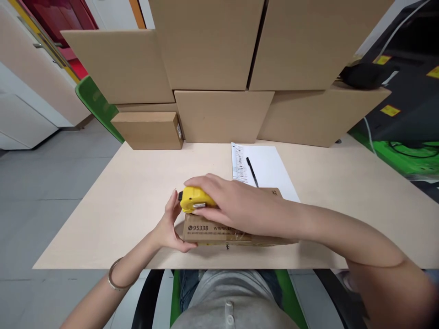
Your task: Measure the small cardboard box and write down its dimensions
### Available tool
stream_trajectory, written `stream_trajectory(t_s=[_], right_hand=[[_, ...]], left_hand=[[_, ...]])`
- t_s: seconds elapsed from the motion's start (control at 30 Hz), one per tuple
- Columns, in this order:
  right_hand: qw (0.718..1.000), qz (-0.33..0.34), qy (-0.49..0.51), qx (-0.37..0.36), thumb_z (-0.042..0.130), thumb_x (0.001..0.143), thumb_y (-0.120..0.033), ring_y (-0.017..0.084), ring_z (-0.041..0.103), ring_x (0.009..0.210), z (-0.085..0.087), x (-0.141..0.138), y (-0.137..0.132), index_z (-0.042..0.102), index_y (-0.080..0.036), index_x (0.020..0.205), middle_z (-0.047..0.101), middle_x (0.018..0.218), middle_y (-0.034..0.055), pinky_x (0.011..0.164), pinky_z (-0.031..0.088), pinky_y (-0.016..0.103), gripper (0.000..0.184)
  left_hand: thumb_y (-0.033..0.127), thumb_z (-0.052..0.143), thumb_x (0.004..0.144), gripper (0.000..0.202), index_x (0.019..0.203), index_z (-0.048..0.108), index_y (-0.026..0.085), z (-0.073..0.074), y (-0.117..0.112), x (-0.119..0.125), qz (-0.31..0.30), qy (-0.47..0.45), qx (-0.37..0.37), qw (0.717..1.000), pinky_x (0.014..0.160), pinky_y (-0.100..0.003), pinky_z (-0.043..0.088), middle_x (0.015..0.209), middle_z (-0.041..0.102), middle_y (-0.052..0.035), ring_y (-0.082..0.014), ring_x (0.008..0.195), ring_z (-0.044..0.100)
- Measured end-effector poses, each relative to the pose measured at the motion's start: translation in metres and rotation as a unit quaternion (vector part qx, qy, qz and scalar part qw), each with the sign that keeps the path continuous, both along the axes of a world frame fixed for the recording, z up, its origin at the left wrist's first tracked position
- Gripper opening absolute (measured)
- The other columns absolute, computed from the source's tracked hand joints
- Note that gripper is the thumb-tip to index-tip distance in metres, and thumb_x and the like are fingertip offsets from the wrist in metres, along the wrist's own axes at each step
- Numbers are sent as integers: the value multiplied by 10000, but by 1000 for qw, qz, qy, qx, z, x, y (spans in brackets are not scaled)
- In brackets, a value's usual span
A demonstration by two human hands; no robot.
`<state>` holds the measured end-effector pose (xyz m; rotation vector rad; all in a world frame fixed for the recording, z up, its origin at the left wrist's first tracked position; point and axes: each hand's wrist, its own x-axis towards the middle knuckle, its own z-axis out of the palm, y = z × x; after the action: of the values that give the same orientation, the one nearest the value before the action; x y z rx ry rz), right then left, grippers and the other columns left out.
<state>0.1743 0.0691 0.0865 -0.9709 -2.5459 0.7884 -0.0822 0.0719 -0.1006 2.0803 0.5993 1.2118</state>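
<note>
A yellow tape measure [196,199] with a black tip and a metal clip lies in my right hand [222,201], whose fingers wrap round it from above. It is just over the left end of a printed brown cardboard box [206,229], which lies flat near the table's front edge. My left hand [171,228] holds the left end of this box, with one digit along its front face. Its upper fingertips are close to the black tip of the tape measure; whether they touch it I cannot tell. My right forearm crosses over the box and hides much of its top.
Behind the box, a black pen [252,172] rests on white paper [270,164], partly printed. A smaller closed carton [149,132] stands at the table's back left. Large stacked cartons [222,116] line the back edge. A green chair [98,107] stands beyond the left side.
</note>
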Motion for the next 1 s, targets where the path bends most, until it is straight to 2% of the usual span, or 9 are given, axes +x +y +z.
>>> stream_trajectory(t_s=[0.1,0.2,0.27,0.37,0.47,0.57,0.63,0.73,1.0], right_hand=[[1000,9,-16,8,522,1006,-430,238,696,837,-5,-7,1,484,-284,1397,649,1272,107,721,532,376,419],[1000,-19,-17,0,537,998,-426,244,703,886,-7,11,-3,487,-312,1403,668,1242,87,761,542,375,424],[999,-49,-20,-7,546,992,-442,268,694,1000,-7,35,-7,482,-327,1413,666,1267,76,832,546,395,441],[992,-120,-29,-8,578,973,-478,280,676,1080,-9,85,-19,504,-369,1398,677,1280,46,898,542,407,445],[979,-200,-33,2,615,935,-496,311,685,1048,-13,140,-36,562,-382,1353,691,1268,47,869,561,422,437],[961,-272,-42,-8,644,894,-507,330,708,929,-20,177,-52,584,-427,1328,712,1230,46,749,587,418,445],[956,-289,-39,-16,653,883,-506,336,711,903,-24,187,-57,587,-450,1319,721,1203,43,730,592,417,444],[956,-294,-21,-10,654,874,-533,338,703,948,-28,187,-58,595,-465,1292,717,1194,21,760,594,419,428],[954,-298,-29,-18,647,870,-560,321,691,935,-31,188,-57,585,-431,1278,705,1175,17,768,582,407,432]], left_hand=[[620,845,625,1304,1585,-22,460,2,1,0,8,25,24,999,1074,-675,426,1592,316,-147,-435,1418,430],[605,834,653,1131,1567,181,475,15,4,5,-19,42,78,996,1100,-716,368,1607,281,-125,-469,1477,326],[581,807,707,997,1547,288,441,24,7,8,-37,42,102,993,1105,-705,374,1599,276,-129,-464,1488,307],[558,764,769,882,1529,345,396,32,8,10,-50,37,101,993,1115,-691,375,1580,283,-140,-452,1498,288],[567,770,756,869,1506,367,396,33,7,10,-47,40,85,995,1108,-708,369,1575,295,-143,-475,1487,293],[597,769,736,872,1490,377,398,31,7,10,-39,43,83,995,1095,-709,384,1566,310,-144,-483,1473,316],[602,765,732,872,1486,378,397,30,7,9,-36,43,84,995,1094,-706,387,1561,316,-143,-483,1470,321],[591,767,728,874,1484,372,399,30,7,9,-30,50,82,995,1096,-708,385,1562,316,-139,-486,1465,325],[579,733,765,829,1484,370,381,32,7,10,-37,45,88,994,1102,-699,391,1564,301,-140,-474,1473,318]])
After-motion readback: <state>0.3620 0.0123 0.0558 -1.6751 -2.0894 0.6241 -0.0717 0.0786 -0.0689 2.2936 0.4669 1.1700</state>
